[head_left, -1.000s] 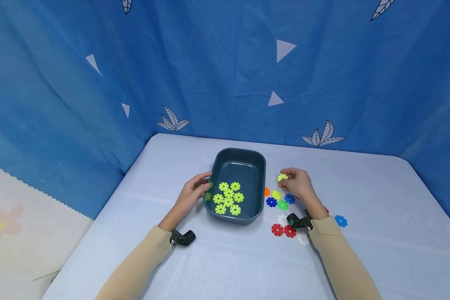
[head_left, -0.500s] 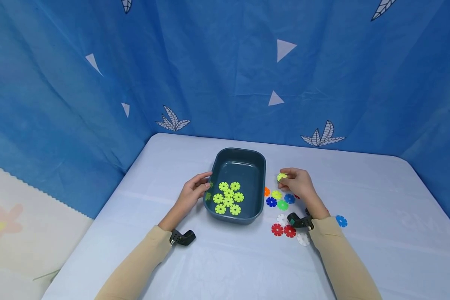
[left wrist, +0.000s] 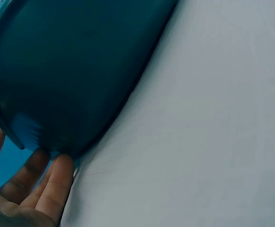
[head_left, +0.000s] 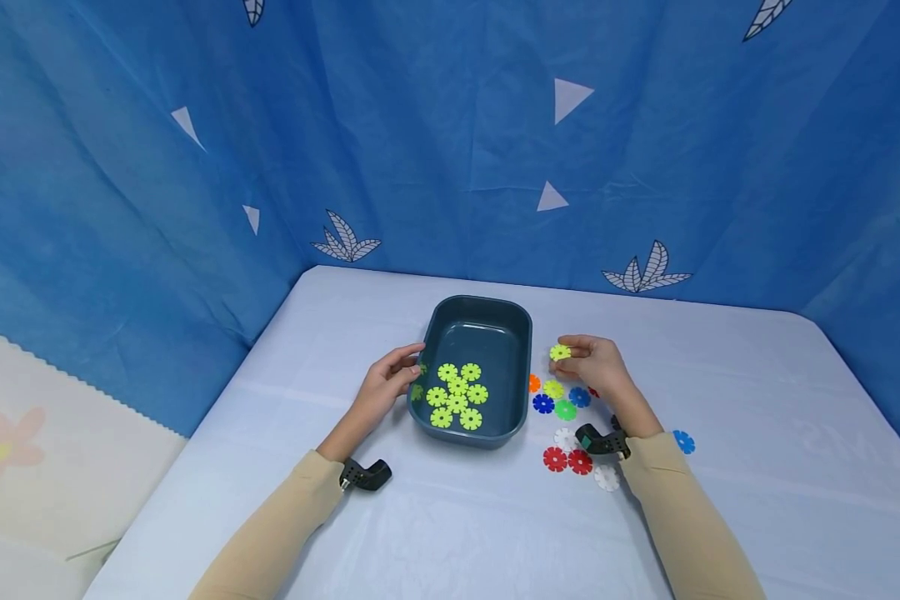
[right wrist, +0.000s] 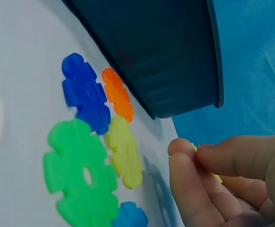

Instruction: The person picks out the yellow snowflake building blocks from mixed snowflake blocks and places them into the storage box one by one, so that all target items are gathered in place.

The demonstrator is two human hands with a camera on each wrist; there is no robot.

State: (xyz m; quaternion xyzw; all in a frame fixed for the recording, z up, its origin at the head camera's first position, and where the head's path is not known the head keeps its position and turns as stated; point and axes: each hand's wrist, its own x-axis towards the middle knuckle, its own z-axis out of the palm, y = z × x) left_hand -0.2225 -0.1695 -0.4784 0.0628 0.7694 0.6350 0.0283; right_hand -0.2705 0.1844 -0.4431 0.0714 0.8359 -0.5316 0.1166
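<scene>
My left hand (head_left: 383, 382) touches the left side of a dark teal plastic bin (head_left: 527, 367). In the left wrist view its fairly straight fingers (left wrist: 56, 184) rest against the outer wall, just below the rim. Several yellow-green snowflake discs (head_left: 457, 403) lie in the front half of the bin. To the right of the bin, my right hand (head_left: 598, 367) pinches one more yellow-green snowflake disc (head_left: 560, 352) between thumb and fingers, above the table. In the right wrist view that disc is mostly hidden by the fingertips (right wrist: 184, 163).
Beside the bin lie orange (head_left: 535, 383), dark blue (head_left: 543, 404), green (head_left: 566, 410), yellow (head_left: 553, 389) and blue (head_left: 580, 397) discs. Nearer are red discs (head_left: 555, 459) and white discs (head_left: 607, 477), partly under the right wrist's camera. Another blue disc (head_left: 684, 442) lies right of the sleeve.
My right hand has shifted slightly left toward the bin with the yellow-green disc, which now shows more of its face. The left hand and bin have stayed in place.
</scene>
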